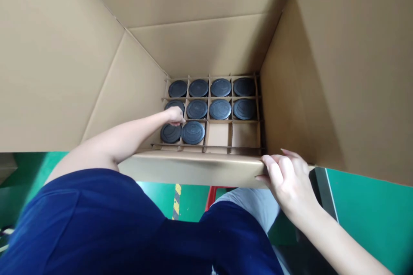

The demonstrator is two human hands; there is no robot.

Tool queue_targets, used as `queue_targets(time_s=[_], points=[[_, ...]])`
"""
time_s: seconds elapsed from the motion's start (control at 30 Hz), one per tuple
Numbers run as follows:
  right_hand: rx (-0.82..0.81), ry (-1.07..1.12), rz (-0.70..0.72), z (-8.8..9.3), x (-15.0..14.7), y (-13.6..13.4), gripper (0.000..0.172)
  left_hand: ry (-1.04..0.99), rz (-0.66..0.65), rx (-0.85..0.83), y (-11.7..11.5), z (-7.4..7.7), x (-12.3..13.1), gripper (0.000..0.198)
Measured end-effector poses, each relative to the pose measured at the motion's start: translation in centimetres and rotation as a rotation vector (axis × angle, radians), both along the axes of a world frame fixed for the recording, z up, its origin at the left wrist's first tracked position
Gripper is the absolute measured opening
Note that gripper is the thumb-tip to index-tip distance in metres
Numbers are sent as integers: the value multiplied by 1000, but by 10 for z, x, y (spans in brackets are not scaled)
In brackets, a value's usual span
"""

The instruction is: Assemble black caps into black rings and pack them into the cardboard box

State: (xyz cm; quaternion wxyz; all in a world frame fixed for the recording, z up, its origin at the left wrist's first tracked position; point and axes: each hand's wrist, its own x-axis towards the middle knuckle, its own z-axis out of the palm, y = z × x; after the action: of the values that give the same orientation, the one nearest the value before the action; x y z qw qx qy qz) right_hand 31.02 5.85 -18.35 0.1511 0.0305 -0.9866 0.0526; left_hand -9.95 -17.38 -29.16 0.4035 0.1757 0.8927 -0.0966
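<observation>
Ten black-topped pieces [192, 133] sit in the divider [219, 121], round tops facing up; their long axes seem upright, though their sides are mostly hidden. The left hand [175, 116] curls over them, grip unclear; the right hand [287, 176] clasps the front edge of the carton [193, 171].

Black discs [220, 109] (ten), in rows

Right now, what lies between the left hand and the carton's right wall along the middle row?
The head view shows three round black pieces in cells of the cardboard divider, then a dark gap by that wall.
</observation>
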Motion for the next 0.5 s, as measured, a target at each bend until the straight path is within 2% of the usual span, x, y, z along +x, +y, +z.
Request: queue_targets(time_s=[0.1,0.2,0.33,0.5], points=[[6,-1,-2,2,-2,-1,28,-136,-36,-163,-1,-22,21,28],[-2,22,-19,3,-3,-3,24,-187,-92,-178,0,-29,29,28],[-19,26,-46,3,-5,-4,22,-169,-150,-117,5,-25,26,27],[5,47,-27,0,-2,-5,23,-2,-171,-73,18,-14,13,25]])
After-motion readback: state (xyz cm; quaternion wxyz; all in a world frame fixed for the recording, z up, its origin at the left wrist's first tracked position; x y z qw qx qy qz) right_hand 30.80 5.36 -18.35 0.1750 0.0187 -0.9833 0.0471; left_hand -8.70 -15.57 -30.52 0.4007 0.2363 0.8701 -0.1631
